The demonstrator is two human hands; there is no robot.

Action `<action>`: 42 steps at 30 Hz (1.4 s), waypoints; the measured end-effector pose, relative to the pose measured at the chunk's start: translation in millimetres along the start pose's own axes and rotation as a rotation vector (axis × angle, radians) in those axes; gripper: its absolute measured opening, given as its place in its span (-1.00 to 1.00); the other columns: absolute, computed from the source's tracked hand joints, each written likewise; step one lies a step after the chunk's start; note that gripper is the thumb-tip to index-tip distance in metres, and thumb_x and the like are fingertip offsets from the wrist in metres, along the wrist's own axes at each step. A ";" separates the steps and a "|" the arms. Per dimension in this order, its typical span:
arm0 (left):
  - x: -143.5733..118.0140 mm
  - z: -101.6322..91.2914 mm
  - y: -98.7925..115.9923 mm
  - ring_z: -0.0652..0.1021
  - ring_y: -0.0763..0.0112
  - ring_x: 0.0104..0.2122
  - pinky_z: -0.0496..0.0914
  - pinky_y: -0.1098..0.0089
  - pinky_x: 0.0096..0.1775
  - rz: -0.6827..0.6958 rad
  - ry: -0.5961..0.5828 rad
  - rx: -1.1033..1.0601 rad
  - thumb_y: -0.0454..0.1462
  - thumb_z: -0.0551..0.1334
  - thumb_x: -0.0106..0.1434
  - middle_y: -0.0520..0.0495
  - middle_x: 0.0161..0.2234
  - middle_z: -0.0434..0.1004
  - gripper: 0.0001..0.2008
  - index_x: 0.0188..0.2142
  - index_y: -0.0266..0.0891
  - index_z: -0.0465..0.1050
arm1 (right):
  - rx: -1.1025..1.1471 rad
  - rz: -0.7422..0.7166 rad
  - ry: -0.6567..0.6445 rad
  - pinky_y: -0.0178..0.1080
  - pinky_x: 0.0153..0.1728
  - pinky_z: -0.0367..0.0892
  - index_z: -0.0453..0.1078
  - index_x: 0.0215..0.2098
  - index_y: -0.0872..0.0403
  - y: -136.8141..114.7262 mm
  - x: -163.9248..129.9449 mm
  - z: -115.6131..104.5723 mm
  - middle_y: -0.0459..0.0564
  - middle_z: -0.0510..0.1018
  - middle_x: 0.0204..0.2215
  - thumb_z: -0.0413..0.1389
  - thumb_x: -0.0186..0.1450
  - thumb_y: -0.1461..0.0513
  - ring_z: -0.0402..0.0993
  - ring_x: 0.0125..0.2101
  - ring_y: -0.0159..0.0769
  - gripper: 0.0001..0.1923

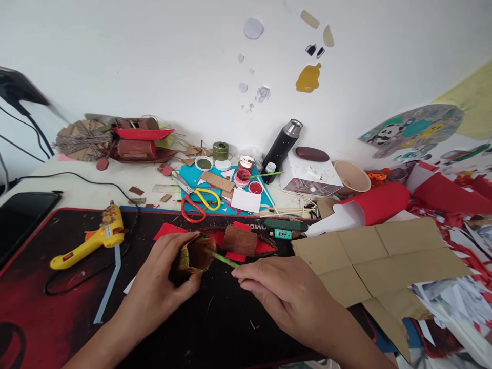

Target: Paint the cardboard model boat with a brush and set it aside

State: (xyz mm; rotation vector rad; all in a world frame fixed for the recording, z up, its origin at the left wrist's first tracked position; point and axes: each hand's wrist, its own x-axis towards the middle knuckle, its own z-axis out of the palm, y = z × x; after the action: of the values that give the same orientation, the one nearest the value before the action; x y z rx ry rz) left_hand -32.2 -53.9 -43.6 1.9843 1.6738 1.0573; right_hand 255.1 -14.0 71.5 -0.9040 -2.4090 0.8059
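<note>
Left hand (165,271): our fingers and thumb curl round a rough cup (198,253) and hold it.
Right hand (284,287): our fingers pinch a thin green stick (226,260).
Rough cup: over the black mat (215,328), nearer its back edge than its front edge.
Green stick: one end is inside the cup; we can't tell if it touches.
Step now: we seem to be working on the cup's inside.
Next move: we think it needs a steady cup and gentle stick.

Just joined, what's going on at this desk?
The person's left hand grips a hollow brown-and-green piece. The right hand holds a thin green stick, its far end at the piece's opening. Just beyond, a curved brown piece sits over red paper; a yellow glue gun is off left.
</note>
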 end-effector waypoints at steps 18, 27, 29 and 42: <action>2.3 -5.8 -7.9 0.70 -0.04 0.06 0.66 -0.02 0.09 -0.001 0.029 0.058 -0.14 0.31 0.41 -0.18 0.12 0.66 -0.48 0.34 0.01 0.43 | 0.039 0.030 0.020 -0.22 -0.07 0.67 0.62 0.22 -0.03 7.9 -9.2 -3.6 -0.02 0.87 0.00 0.15 0.69 0.23 0.86 -0.08 -0.20 -0.76; 2.8 -11.4 -9.3 0.67 -0.13 0.11 0.64 -0.10 0.12 0.010 0.042 0.107 -0.12 0.30 0.43 -0.20 0.13 0.65 -0.48 0.35 0.03 0.42 | 0.065 0.033 -0.032 -0.23 -0.05 0.68 0.63 0.24 -0.03 8.0 -15.2 -7.2 -0.07 0.87 0.01 0.15 0.65 0.33 0.86 -0.07 -0.23 -0.69; 2.9 -10.8 -8.7 0.67 -0.14 0.11 0.65 -0.10 0.11 0.023 0.045 0.124 -0.12 0.30 0.43 -0.22 0.14 0.64 -0.47 0.36 0.02 0.42 | 0.060 0.042 -0.026 -0.24 -0.05 0.67 0.63 0.24 -0.02 6.6 -15.3 -6.4 -0.06 0.87 0.01 0.16 0.65 0.33 0.86 -0.07 -0.23 -0.70; 2.4 -14.1 -6.2 0.70 -0.09 0.07 0.67 -0.09 0.09 0.013 0.033 0.116 -0.13 0.28 0.43 -0.22 0.12 0.66 -0.50 0.33 -0.05 0.44 | -0.010 0.000 -0.022 -0.24 -0.13 0.60 0.61 0.26 0.03 9.2 -11.7 -3.8 -0.03 0.87 -0.08 0.10 0.69 0.31 0.83 -0.16 -0.23 -0.70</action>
State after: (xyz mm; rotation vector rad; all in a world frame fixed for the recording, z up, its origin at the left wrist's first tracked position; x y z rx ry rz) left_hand -46.5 -52.9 -37.6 2.0622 1.7794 1.0244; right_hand 269.4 -15.1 65.9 -0.9033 -2.4340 0.8085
